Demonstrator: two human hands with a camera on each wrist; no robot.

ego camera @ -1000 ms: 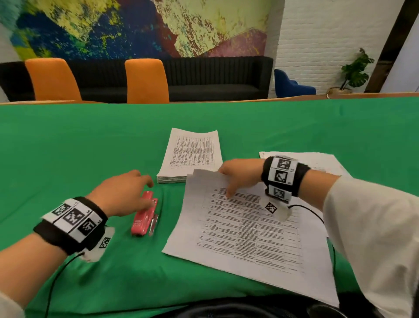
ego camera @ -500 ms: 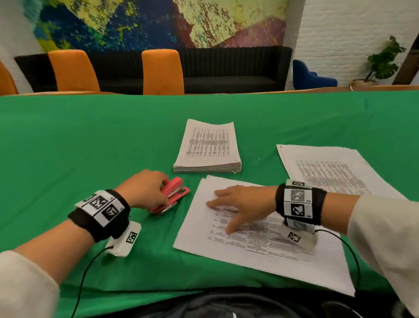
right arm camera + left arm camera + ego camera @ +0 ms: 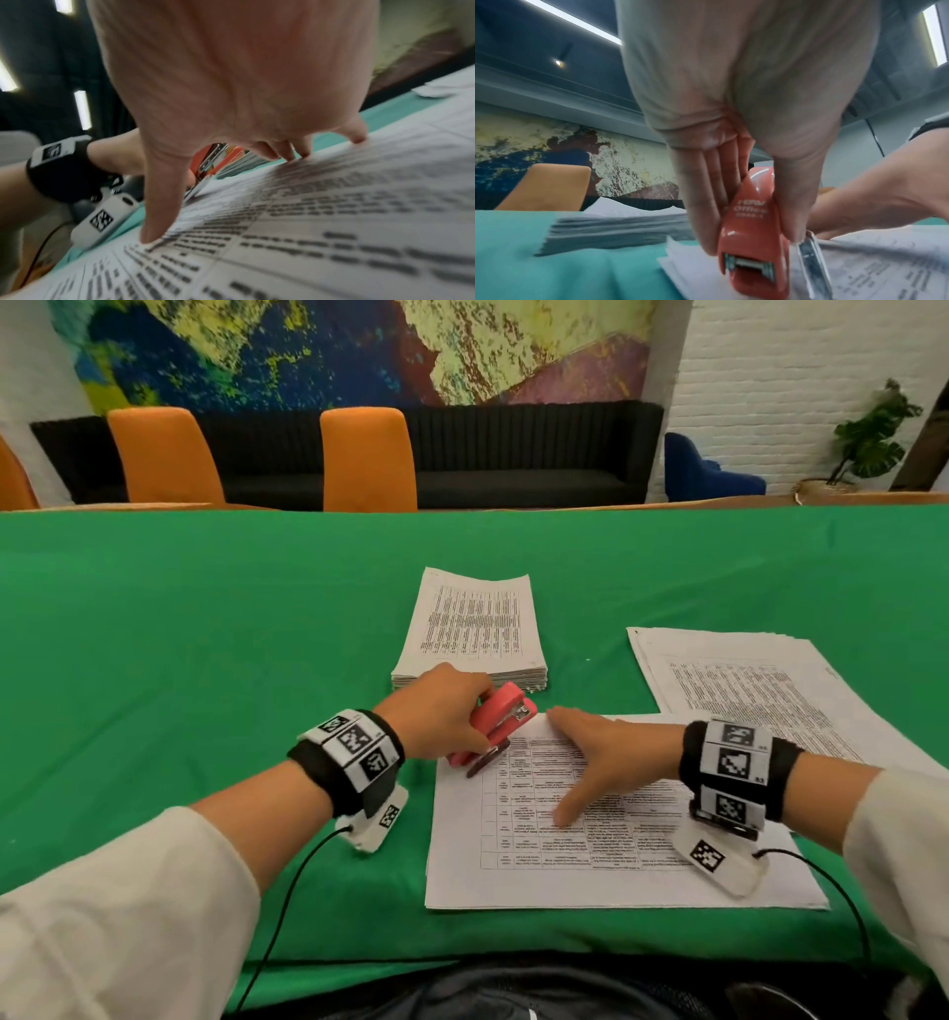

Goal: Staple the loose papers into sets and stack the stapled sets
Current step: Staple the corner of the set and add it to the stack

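- Head view, grip first: the left hand (image 3: 441, 711) has its fingers and thumb wrapped round a red stapler (image 3: 500, 721), holding it tilted at the top left corner of the paper set (image 3: 590, 875) nearest the person. The right hand (image 3: 611, 757) lies flat on that set, fingers straight and spread, thumb pointing back toward the person.
- Same view: a thick stack of papers (image 3: 472, 629) sits just behind the stapler, and a looser pile of sheets (image 3: 760, 680) lies off to the right, all on the green tablecloth (image 3: 205, 660).
- Left wrist view: the stapler (image 3: 752, 233) is pinched between fingers (image 3: 703, 203) on one side and thumb on the other, its mouth hanging apart right over the paper corner (image 3: 680, 266). Can't tell if the sheets are actually inside it.
- Right wrist view: fingertips (image 3: 300, 152) and thumb press straight down on the printed page (image 3: 334, 223); a bit of the stapler (image 3: 231, 158) peeks out past the palm.
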